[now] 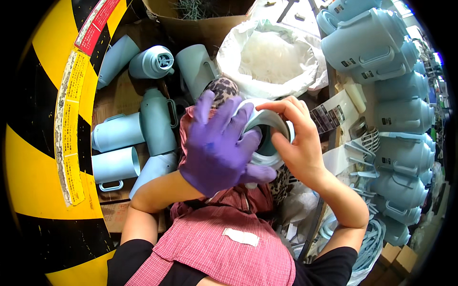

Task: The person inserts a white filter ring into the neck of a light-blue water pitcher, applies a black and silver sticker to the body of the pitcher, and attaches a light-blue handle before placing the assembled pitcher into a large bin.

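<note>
A pale blue round jug part point(265, 160) with a wide open mouth is held over my lap, its opening facing up. My left hand point(214, 143), in a purple glove, is against its left side, with fingers and thumb at the rim. A pale grey-green ring point(275, 117) lies around the mouth. My bare right hand point(303, 148) grips this ring from the right, thumb inside the opening and fingers over the far edge. The jug's lower part is hidden by my hands and the apron point(229, 238).
Several blue jug bodies point(119, 132) lie on cardboard at left, beside a yellow-black striped edge point(33, 181). A white bag point(305, 86) with translucent pieces and a cardboard box point(205, 31) stand ahead. Stacked jugs point(400, 114) and loose handles point(360, 159) occupy the right.
</note>
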{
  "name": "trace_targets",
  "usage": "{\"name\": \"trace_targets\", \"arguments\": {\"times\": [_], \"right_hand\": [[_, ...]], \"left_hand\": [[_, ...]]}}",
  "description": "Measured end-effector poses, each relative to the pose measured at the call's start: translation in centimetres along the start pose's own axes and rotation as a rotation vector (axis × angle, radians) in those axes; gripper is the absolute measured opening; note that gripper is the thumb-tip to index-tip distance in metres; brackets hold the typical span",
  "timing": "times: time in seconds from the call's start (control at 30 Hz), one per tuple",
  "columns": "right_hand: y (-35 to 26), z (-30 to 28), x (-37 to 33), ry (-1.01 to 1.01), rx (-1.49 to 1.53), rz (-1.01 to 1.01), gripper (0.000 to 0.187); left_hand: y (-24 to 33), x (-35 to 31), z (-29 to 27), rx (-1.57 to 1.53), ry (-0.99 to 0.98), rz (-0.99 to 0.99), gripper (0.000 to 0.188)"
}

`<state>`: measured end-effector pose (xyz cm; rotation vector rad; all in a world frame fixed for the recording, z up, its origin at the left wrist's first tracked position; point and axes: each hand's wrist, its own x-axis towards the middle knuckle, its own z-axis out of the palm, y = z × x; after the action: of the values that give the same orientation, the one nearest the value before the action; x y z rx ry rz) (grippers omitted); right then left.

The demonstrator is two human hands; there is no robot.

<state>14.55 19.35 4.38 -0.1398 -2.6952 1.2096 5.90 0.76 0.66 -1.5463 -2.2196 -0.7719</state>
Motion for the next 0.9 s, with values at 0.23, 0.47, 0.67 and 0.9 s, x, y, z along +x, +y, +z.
{"name": "trace_targets", "arguments": {"times": [0.23,0.47,0.67,0.9], "right_hand": [[-2.0,-5.4,0.2,-0.382,-0.298,-0.287,0.022],[-1.3,-4.2,-0.2,-0.445,-0.370,-0.201,0.014],[-2.0,-2.7,-0.5,-0.352,-0.467,-0.106,0.018],[0.9,-4.0,-1.7,-0.413,-0.040,-0.246,0.014]], "left_hand": [[2.6,-0.2,0.8,-0.070,-0.046,-0.132,0.056],[2.9,0.2,1.4,0.020,-0.038,-0.014,0.039],[2.7,-0.3,2.0,-0.017,-0.032,0.005,0.064],[1.9,-1.2,1.7,-0.575,-0.008,-0.107,0.046]]}}
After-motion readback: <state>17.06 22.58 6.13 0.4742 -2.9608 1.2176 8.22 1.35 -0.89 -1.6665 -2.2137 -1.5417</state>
